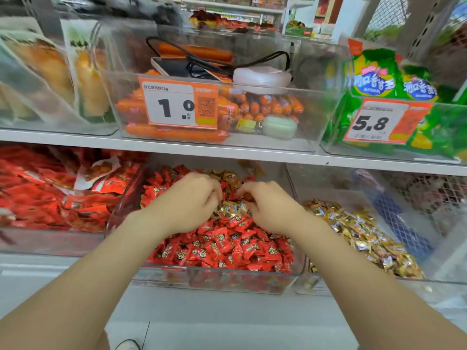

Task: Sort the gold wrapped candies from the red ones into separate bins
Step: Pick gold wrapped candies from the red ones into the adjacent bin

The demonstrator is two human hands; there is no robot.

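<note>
In the red-candy bin point(214, 282), left hand point(188, 198) and right hand point(269, 207) pinching gold candies point(232, 210), sausage bin point(307, 122) overhead

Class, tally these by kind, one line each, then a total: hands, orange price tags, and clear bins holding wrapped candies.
Hands: 2 (left hand, right hand)
Orange price tags: 2 (1.0 tag, 5.8 tag)
Candy bins: 2 (mixed middle bin, gold right bin)
Total: 6
</note>
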